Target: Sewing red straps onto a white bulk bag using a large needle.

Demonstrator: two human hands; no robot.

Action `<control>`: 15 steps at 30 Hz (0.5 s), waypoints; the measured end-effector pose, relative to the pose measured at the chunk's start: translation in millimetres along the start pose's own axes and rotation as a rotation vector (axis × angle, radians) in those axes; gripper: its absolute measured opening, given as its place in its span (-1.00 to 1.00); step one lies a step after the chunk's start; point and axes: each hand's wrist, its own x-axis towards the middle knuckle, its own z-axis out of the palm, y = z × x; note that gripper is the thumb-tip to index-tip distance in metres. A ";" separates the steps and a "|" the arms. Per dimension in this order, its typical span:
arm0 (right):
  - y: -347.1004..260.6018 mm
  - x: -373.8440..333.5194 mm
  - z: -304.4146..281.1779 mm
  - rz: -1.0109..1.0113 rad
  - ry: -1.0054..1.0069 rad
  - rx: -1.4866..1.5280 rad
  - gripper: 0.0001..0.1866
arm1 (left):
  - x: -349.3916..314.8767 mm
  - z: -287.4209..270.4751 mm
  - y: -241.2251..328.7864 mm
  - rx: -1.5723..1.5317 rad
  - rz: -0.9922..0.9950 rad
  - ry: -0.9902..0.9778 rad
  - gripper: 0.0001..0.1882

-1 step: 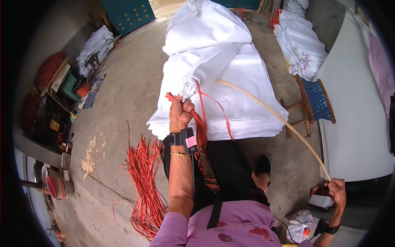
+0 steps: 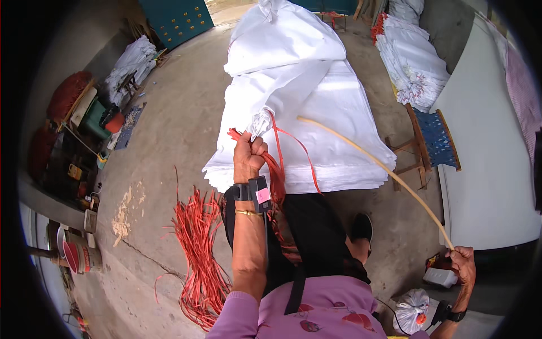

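My left hand [image 2: 248, 153] is closed around a bundle of red plastic strips [image 2: 276, 179], whose short ends poke out above the fist while the rest hangs over my lap. Right by this fist is the gathered, bunched end [image 2: 259, 122] of a white sack, with a loose red strip trailing from it. It lies on a large stack of white woven sacks [image 2: 344, 113] in front of my knees. Far to the right, my right hand [image 2: 463, 263] grips one end of a long, thin, slightly bent wooden stick [image 2: 401, 181]; its other tip reaches over the stack.
More red strips [image 2: 197, 254] lie heaped on the concrete floor at left. A wooden folding stool with a blue seat [image 2: 436, 138] stands right of the stack, beside a big pale panel [image 2: 485, 147]. Folded white sacks [image 2: 415, 62] lie behind it. Buckets [image 2: 82, 257] stand far left.
The stick's tip sits very slightly lower and further right over the stack. Otherwise both hands keep the same hold.
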 end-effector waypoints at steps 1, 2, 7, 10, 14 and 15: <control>-3.0 -1.1 0.0 0.012 0.005 0.018 -0.83 | -1.7 -0.8 -1.7 0.018 0.001 -0.014 -0.85; -7.9 1.5 3.4 0.013 0.015 0.045 -0.83 | -2.1 4.9 -2.7 0.040 0.007 -0.042 -0.85; -108.7 93.1 76.8 -0.329 0.107 -0.066 -0.78 | -24.4 15.7 -17.5 0.287 0.269 -0.022 -0.63; -203.0 205.1 141.9 -0.584 0.062 -0.014 -0.70 | -42.4 24.2 -28.2 0.355 0.461 0.065 -0.62; -278.7 316.6 211.0 -0.724 0.170 -0.202 -0.61 | -68.7 24.8 -37.1 0.414 0.416 0.022 -0.73; -285.6 324.7 221.1 -0.721 0.179 -0.296 -0.61 | -70.7 18.8 -36.2 0.420 0.429 0.030 -0.75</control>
